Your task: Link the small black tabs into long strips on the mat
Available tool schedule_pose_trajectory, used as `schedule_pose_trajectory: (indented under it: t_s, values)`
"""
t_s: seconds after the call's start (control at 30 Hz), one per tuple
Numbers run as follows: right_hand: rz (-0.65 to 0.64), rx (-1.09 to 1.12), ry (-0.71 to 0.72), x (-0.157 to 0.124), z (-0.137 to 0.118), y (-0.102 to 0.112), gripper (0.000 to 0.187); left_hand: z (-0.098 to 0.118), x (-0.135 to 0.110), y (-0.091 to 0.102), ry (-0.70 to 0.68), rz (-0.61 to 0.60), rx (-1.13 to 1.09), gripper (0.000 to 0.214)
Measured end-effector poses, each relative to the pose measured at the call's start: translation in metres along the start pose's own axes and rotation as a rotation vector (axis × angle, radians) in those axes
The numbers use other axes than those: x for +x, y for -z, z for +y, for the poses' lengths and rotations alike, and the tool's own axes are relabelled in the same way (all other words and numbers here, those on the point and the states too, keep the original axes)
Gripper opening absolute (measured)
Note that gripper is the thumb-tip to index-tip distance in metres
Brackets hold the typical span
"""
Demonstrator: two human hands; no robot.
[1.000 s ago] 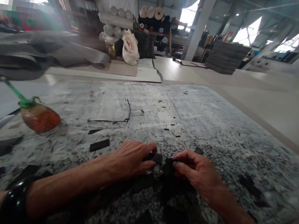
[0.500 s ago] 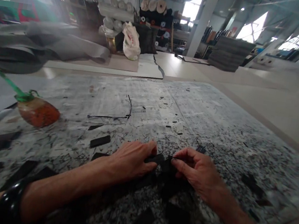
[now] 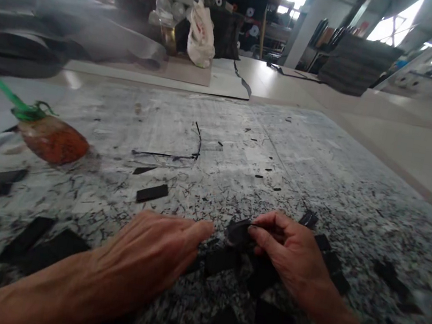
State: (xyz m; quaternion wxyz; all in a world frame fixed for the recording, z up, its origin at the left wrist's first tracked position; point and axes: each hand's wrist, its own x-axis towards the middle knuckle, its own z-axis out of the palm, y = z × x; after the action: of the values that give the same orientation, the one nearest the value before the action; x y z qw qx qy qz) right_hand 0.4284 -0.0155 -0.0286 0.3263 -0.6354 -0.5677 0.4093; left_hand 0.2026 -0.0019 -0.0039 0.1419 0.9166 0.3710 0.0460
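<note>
My right hand (image 3: 288, 248) is closed, with thumb and index finger pinching the edge of a small black strip (image 3: 238, 231) just above the board. My left hand (image 3: 162, 249) lies to the left of it, back up, its fingers pressed together; what they hold, if anything, is hidden beneath the hand. A gap separates the left fingertips from the pinched strip. Directly below that strip, another black rectangular piece (image 3: 221, 261) lies between the hands. Beyond the left hand is a loose black strip (image 3: 152, 193).
Black scraps and shavings cover the pale work board (image 3: 166, 111). At left lies an orange bottle (image 3: 54, 140) with a green spout. A thin black trimming (image 3: 166, 154) lies farther back. Grey sheets (image 3: 97, 30), a white bag (image 3: 201, 35) and a dark stack (image 3: 358, 64) stand at the back.
My left hand has moved left and nearer to me, away from the right hand and the black strip. My right hand keeps its pinch. The view has tilted down.
</note>
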Motion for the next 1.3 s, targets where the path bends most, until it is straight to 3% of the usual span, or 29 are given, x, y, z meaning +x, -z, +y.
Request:
schedule_pose_trajectory:
  t_s: [0.1, 0.2, 0.3, 0.73, 1.3]
  values:
    - [0.004, -0.06, -0.001, 0.001, 0.0, -0.003, 0.011, 0.01, -0.007, -0.008, -0.129, -0.087, 0.069, 0.042]
    - [0.021, -0.122, 0.006, 0.002, 0.001, -0.005, 0.012, 0.02, -0.008, -0.015, -0.209, -0.078, 0.189, 0.064]
    - [0.047, -0.166, 0.025, 0.001, 0.003, -0.006, 0.013, 0.023, -0.009, -0.023, -0.225, -0.073, 0.214, 0.069]
    - [0.089, -0.22, 0.003, 0.001, 0.001, -0.013, 0.014, 0.021, 0.001, -0.031, -0.248, -0.104, 0.187, 0.071]
    - [0.078, -0.277, 0.087, 0.001, -0.002, -0.014, 0.009, 0.017, -0.001, -0.047, -0.11, -0.048, 0.143, 0.061]
